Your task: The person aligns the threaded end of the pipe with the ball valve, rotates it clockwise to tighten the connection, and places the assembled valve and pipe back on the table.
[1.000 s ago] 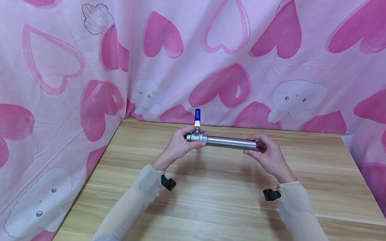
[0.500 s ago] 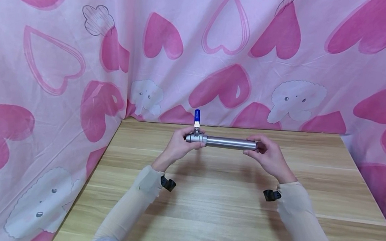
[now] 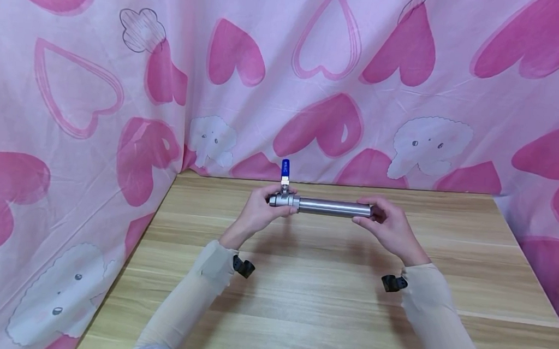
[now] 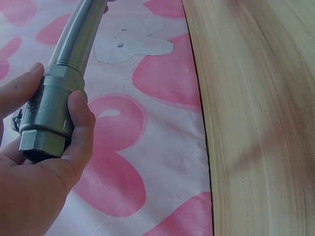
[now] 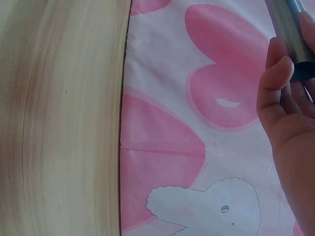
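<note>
Head view: our left hand [image 3: 259,208] and right hand [image 3: 388,225] clamp fingers round the steel pipe with blue-handled valve [image 3: 323,205]; smooth metal could slip between fingertips.

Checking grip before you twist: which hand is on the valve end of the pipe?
The left hand: it grips the valve with the blue handle; the right hand holds bare pipe.
</note>
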Tool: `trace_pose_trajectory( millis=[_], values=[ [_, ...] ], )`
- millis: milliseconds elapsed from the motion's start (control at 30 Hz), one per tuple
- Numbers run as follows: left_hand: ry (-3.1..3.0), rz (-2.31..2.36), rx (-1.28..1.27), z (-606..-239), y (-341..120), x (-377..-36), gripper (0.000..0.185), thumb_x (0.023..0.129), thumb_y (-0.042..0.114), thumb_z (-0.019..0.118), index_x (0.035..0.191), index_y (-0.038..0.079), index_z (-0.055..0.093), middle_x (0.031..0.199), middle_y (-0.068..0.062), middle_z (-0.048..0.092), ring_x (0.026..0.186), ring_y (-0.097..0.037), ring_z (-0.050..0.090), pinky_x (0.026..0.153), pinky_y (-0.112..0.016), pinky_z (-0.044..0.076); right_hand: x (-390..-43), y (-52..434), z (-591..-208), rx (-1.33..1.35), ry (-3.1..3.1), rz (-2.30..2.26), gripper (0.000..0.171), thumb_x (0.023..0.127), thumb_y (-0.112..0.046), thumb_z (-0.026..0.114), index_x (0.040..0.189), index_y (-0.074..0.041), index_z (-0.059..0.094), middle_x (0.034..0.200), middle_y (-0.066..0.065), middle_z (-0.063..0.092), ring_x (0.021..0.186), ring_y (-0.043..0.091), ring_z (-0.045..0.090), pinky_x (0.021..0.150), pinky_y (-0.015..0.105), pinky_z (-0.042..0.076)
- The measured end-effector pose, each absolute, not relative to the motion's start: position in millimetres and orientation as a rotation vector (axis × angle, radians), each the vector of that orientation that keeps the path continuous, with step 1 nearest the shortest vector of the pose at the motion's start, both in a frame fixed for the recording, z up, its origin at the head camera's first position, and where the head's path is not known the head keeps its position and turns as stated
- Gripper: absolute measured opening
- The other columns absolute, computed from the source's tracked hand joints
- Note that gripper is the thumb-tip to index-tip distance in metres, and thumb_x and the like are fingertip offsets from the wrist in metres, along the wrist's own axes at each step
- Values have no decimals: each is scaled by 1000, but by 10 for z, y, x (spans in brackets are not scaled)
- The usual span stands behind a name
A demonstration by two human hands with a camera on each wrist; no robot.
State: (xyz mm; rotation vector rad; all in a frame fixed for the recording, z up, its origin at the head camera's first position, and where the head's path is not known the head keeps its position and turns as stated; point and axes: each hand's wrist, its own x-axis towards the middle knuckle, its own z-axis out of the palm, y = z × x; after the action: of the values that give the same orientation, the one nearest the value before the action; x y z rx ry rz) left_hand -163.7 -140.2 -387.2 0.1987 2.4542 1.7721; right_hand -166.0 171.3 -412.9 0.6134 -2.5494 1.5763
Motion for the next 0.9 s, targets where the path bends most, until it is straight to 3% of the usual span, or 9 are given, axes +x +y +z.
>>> trace_pose_trajectory(
  millis=[700,900],
  values=[
    [2470,1762,200,-3895,-1403,-1659,40,76,16,81,114,22,70,112,-1,68,91,-18,62,76,-30,55,-1672,1725,-4148,580,-2636,1548,29,92,-28,66,117,-15,64,103,7,65,80,12,56,64,21,49],
    [2454,1779,219,-3909,-1394,-1669,42,76,16,82,116,17,70,111,-2,69,89,-17,63,76,-29,55,-1684,1734,-4149,583,-2664,1516,28,95,-30,62,117,-13,64,98,7,65,78,13,58,63,23,50]
  ],
)
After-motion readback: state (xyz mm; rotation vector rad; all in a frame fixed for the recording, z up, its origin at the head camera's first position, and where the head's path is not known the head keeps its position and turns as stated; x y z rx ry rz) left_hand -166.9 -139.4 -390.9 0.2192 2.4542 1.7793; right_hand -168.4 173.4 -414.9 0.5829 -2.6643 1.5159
